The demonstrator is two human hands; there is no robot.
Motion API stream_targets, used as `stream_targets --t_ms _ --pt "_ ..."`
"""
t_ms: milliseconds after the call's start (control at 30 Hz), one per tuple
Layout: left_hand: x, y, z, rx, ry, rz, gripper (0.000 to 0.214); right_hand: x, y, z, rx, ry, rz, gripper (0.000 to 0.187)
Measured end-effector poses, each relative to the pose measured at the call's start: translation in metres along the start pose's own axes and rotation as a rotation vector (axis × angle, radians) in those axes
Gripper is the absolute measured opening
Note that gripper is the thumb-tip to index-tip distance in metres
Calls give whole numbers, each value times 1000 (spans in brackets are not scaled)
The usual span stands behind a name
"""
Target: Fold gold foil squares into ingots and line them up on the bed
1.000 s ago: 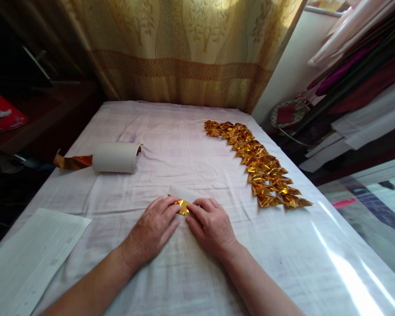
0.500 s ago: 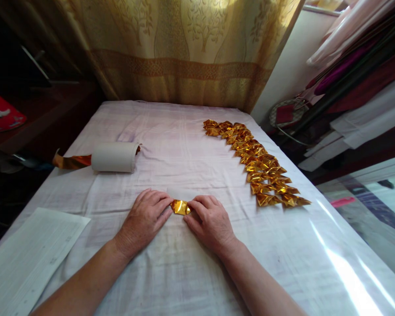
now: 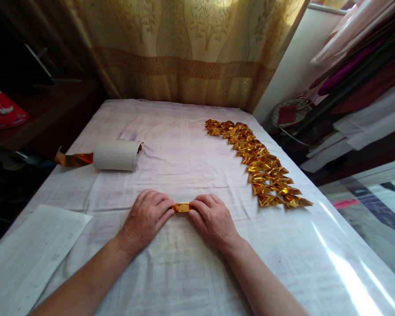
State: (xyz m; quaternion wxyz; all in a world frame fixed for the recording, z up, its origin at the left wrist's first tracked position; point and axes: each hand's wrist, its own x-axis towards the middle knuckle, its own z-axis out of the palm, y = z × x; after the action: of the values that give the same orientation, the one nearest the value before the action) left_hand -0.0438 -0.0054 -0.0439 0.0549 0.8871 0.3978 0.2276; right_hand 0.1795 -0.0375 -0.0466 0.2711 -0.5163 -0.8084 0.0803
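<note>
Between my two hands lies a small piece of gold foil paper (image 3: 183,207), folded into a narrow strip on the white cloth. My left hand (image 3: 148,215) pinches its left end between thumb and fingers. The right end is gripped the same way by my right hand (image 3: 213,219). Fingertips hide both ends of the foil. Off to the right, rows of folded gold foil pieces (image 3: 258,164) run in a curved band across the cloth, each with pointed tips.
A pale roll (image 3: 116,156) rests at the left with gold foil (image 3: 75,159) sticking out of its end. Printed paper sheets (image 3: 36,254) lie at the near left. The cloth-covered surface (image 3: 171,131) reaches back to a gold curtain (image 3: 184,61). Clothes (image 3: 362,87) hang at the right.
The gold foil between my fingers has become narrower from front to back, and its face looks flatter. Both hands keep their pinch, and the view has shifted slightly.
</note>
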Motion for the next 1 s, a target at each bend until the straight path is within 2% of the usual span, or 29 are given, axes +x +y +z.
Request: stream_targets --t_ms 167,333,667,900,1000 --pt "-1 -1 2 2 14 13 24 0 4 -1 41 -26 -6 16" --pt "-1 -2 2 -31 13 6 24 1 7 3 86 23 63 16" --pt "0 -2 5 -51 1 -51 21 8 3 7 -87 -19 164 26" --pt "0 3 7 -11 31 -128 11 8 4 15 -69 58 242 9" --pt "1 6 8 23 41 -128 12 8 3 15 -78 61 262 11"
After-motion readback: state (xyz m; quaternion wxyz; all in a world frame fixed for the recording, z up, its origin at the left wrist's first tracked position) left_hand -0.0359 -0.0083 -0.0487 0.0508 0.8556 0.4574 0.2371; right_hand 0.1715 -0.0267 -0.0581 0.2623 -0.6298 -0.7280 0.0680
